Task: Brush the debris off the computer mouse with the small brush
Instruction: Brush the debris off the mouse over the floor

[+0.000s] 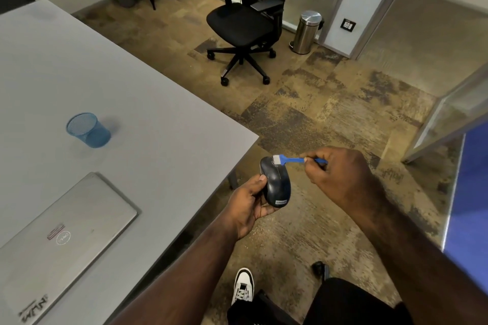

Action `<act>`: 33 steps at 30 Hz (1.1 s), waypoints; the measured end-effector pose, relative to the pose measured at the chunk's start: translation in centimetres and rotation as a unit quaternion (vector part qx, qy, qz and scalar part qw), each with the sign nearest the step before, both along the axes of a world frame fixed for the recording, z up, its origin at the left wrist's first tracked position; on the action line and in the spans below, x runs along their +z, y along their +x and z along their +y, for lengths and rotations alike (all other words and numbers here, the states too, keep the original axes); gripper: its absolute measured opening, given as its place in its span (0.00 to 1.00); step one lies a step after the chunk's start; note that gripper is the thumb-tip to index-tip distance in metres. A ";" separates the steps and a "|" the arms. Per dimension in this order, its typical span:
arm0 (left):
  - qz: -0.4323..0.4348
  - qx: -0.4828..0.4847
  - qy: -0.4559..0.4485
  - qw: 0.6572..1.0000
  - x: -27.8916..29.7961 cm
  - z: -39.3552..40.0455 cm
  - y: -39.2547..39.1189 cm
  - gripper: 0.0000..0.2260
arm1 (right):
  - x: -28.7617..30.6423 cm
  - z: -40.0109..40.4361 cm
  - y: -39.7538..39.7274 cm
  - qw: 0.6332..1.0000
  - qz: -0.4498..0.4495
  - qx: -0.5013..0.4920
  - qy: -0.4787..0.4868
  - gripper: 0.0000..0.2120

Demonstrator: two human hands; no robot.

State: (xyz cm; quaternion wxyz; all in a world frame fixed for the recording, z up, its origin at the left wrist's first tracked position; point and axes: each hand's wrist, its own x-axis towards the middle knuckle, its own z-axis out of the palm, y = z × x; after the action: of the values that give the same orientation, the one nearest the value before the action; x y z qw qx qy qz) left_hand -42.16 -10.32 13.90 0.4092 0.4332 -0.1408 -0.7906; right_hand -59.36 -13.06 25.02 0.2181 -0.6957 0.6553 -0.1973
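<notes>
A dark computer mouse [276, 182] is held in the air beyond the table's corner, above the carpet. My left hand [248, 204] grips it from below and the left, thumb on its side. My right hand [335, 174] pinches the handle of a small blue brush [293, 159]. The brush's white bristles touch the front end of the mouse, near its buttons. Any debris on the mouse is too small to see.
A grey table [132, 119] fills the left, with a closed silver laptop [60, 240] and a blue mesh cup [88, 129] on it. A black office chair [245, 21] and a steel bin [306, 31] stand on the carpet behind. My shoe [243, 285] is below.
</notes>
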 end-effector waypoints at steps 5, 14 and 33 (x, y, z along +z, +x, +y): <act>0.010 -0.010 -0.007 1.000 0.1 0.3 0.1 0.13 | -0.8 -0.1 0.9 0.999 0.038 0.020 0.030 0.09; 0.019 -0.021 -0.014 1.000 0.3 0.4 0.1 0.12 | -0.8 -1.3 0.9 0.999 -0.012 -0.007 0.051 0.08; 0.003 -0.040 -0.022 0.999 0.5 0.6 0.1 0.12 | 0.0 -2.3 -0.4 0.995 0.061 -0.062 0.041 0.10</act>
State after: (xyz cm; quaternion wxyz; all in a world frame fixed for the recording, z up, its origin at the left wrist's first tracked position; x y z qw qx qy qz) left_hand -42.02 -9.68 14.42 0.3871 0.4158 -0.1746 -0.8042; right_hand -59.81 -15.36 25.01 0.1933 -0.6549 0.7167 -0.1412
